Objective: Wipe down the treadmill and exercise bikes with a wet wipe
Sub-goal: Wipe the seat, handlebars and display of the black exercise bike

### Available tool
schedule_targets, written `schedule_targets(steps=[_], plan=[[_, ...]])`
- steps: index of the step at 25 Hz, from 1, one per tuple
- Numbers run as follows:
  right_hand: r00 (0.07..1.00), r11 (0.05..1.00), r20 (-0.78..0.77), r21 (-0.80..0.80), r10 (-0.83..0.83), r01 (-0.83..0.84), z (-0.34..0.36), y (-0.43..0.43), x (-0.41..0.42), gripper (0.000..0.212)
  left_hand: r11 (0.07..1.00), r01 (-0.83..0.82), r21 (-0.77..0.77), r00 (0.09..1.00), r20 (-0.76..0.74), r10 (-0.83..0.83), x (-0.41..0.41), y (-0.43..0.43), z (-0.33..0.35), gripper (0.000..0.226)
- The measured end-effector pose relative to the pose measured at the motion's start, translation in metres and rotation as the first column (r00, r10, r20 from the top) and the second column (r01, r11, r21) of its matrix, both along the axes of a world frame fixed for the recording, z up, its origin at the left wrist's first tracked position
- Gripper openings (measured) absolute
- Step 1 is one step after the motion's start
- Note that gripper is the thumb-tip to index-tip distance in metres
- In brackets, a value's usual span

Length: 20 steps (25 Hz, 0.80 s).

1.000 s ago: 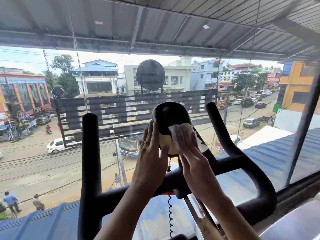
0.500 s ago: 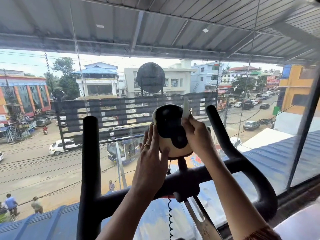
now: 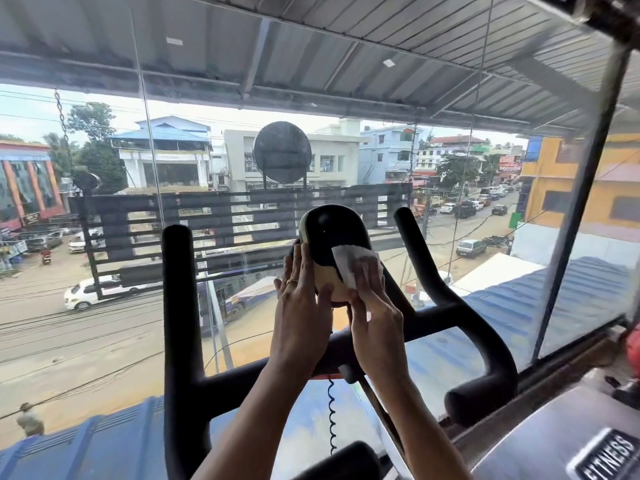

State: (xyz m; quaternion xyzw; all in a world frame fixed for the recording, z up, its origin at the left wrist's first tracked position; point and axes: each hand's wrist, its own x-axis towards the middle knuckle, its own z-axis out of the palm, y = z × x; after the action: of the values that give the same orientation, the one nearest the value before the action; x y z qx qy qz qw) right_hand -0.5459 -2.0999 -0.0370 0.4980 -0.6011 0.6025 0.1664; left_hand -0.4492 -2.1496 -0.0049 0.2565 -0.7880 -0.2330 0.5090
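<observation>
An exercise bike's black handlebars (image 3: 180,306) rise in front of me, with a black and cream oval console (image 3: 332,233) at their centre. My left hand (image 3: 301,306) lies flat with straight fingers against the console's left side, thumb across its lower cream part. My right hand (image 3: 374,306) presses a white wet wipe (image 3: 346,259) against the console's lower right face with straight fingers. A coiled black cable (image 3: 331,417) hangs below the console.
A large glass window (image 3: 104,168) stands right behind the handlebars, overlooking a street. A grey machine labelled FITNESS (image 3: 571,441) sits at the lower right. A metal window post (image 3: 581,209) slants on the right.
My right hand came back from the console's upper right edge to its lower right face, the wipe now spread flat under the fingers. The left hand stayed on the left side.
</observation>
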Motion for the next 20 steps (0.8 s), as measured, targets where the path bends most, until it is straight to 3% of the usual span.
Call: schedule_targets(steps=[7,11,13,14,16,20], plan=[[0.933,0.926,0.207,0.304,-0.294,0.224,0.014,-0.002,0.027,0.024,0.992,0.082,0.097,0.995,-0.056,-0.077,0.006,0.010,0.003,0.064],[0.907,0.941,0.362,0.327,-0.214,0.092,0.028,0.015,0.071,0.021,0.941,0.225,0.251,0.974,-0.023,-0.227,0.026,0.012,-0.003,0.056],[0.872,0.963,0.486,0.258,-0.064,-0.073,0.029,0.032,0.083,0.022,0.836,0.368,0.407,0.930,-0.142,-0.340,0.040,0.016,-0.003,0.062],[0.843,0.970,0.537,0.221,-0.037,-0.098,0.028,0.044,0.089,0.019,0.737,0.459,0.497,0.889,-0.256,-0.381,0.048,0.020,-0.004,0.065],[0.803,0.984,0.584,0.180,-0.118,0.014,0.025,0.070,0.099,0.016,0.522,0.584,0.622,0.811,-0.422,-0.405,0.059,0.034,-0.009,0.052],[0.729,0.981,0.658,0.104,-0.190,0.162,0.023,0.133,0.123,0.025,0.380,0.701,0.604,0.700,-0.481,-0.527,0.079,0.093,-0.007,0.028]])
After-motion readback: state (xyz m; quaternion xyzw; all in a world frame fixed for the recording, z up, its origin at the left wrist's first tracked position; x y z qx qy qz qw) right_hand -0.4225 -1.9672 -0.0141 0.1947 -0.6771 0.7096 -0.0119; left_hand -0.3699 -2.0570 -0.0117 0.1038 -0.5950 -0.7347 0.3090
